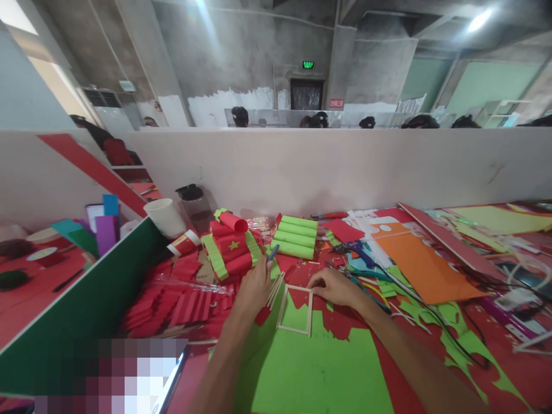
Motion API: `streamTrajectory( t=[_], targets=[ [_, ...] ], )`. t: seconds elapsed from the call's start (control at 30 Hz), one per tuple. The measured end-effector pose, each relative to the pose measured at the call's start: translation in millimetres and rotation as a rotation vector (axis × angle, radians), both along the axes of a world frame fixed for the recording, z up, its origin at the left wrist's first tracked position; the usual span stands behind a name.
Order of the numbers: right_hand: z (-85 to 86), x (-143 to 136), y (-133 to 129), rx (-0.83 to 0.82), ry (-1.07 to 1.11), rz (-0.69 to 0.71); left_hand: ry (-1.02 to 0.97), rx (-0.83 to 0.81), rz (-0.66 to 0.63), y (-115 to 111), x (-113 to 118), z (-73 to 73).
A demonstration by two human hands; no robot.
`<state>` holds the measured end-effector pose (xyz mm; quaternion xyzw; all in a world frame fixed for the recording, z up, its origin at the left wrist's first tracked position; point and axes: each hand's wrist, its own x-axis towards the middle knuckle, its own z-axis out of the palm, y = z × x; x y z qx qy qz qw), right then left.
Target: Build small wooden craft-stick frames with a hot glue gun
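A small rectangular frame of thin wooden sticks (295, 310) lies flat on a green paper sheet (319, 368). At its upper right corner, my right hand (334, 287) has thumb and fingertips pinched together on the frame. My left hand (256, 283) is closed around a grey-blue pen-like tool (273, 253), which points up from the fist. Several loose wooden sticks (276, 290) lie between my left hand and the frame.
Red paper rolls with a yellow star (234, 246) and green paper rolls (296, 236) stand behind my hands. Folded red paper (190, 307) fills the left side. Pliers (353, 248), orange paper (425, 264), green scraps and cables lie right. A white cup (164, 217) stands by the green divider (81, 310).
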<state>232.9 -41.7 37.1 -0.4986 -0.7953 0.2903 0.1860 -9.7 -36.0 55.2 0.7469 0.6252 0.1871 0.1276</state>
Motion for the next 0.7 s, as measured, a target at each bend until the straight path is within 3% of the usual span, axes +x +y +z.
streamTrajectory(
  t=[0.17, 0.3, 0.47, 0.57, 0.7],
  targets=[
    [0.7, 0, -1, 0.011, -0.012, -0.004, -0.115, -0.02, -0.011, 0, 3, 6.1],
    [2.5, 0, -1, 0.009, -0.001, 0.006, -0.024, -0.019, 0.02, -1, -1, 0.4],
    [4.1, 2, -1, 0.007, -0.011, 0.013, 0.028, 0.194, 0.096, 1, -5, -0.4],
    [3.8, 2, -1, 0.006, -0.005, 0.02, -0.239, 0.231, 0.052, 2, -2, 6.0],
    [2.9, 3, 0, -0.01, 0.014, 0.029, -0.683, -0.008, -0.193, -2, 15, 7.2]
  ],
)
